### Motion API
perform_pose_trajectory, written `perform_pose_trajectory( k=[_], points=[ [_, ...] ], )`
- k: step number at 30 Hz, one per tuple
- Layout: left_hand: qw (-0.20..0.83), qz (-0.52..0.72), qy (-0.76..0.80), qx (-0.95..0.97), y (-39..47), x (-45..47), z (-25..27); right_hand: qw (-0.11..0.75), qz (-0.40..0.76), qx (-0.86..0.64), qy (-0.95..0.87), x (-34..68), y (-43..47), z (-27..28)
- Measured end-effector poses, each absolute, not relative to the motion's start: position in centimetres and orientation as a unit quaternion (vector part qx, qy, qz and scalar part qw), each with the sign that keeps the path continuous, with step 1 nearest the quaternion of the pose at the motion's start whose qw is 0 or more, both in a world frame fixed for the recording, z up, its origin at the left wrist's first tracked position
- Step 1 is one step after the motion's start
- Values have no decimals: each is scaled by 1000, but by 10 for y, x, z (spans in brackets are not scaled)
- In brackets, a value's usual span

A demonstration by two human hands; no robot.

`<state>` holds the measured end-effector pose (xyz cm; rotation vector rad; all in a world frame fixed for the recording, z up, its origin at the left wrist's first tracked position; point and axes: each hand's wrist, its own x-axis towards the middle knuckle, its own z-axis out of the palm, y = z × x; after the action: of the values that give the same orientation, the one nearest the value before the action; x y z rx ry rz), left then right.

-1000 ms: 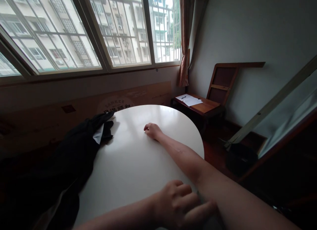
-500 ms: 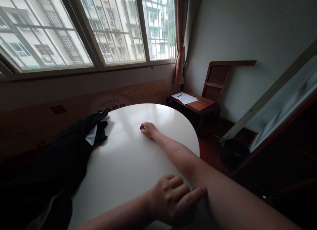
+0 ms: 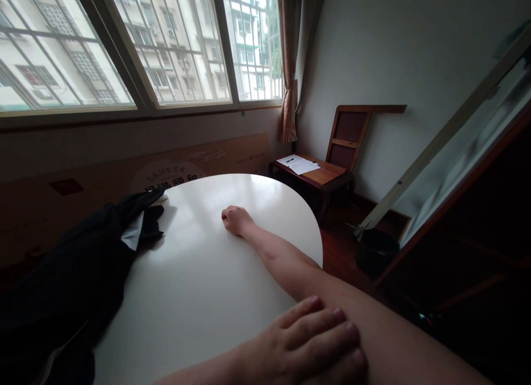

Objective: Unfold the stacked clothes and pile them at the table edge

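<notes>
A dark garment (image 3: pixel 78 269) drapes the round white table's (image 3: pixel 199 285) left edge. The right hand (image 3: pixel 234 219) rests mid-table — fingers curled in, holding nothing. The left hand (image 3: pixel 307 343) lies flat, fingers together, on the right forearm (image 3: pixel 290 263).

cardboard panel (image 3: pixel 199 158), printed characters, unreadable

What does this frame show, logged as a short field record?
surface: round white table
left hand: flat on the right upper arm, fingers spread, holding nothing
right hand: loosely curled, resting on the table, arm stretched across it
on table, left edge: black jacket, draped over the rim, apart from both hands
background: window; wooden chair with papers on its seat
</notes>
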<state>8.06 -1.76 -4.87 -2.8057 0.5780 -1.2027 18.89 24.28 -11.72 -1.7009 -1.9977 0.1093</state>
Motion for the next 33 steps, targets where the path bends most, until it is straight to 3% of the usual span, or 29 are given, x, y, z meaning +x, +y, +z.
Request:
perform_pose_trajectory(
  k=[6, 10, 15, 20, 33],
  points=[
    [-7, -406, 141, -903, -36, 79, -47, 241, 29, -630, -738, 187, 245, -118],
    [-80, -433, 75, -895, -54, 88, -47, 236, 22, -630, -739, 186, 245, -119],
    [-126, -605, 10, -787, -73, 109, -48, 234, 20, -632, -739, 185, 244, -119],
    [-91, -463, 10, -882, -72, 96, -30, 230, 22, -635, -737, 185, 242, -117],
    [-88, -431, 96, -893, -56, 86, -39, 222, 14, -639, -736, 185, 242, -116]
  ],
)
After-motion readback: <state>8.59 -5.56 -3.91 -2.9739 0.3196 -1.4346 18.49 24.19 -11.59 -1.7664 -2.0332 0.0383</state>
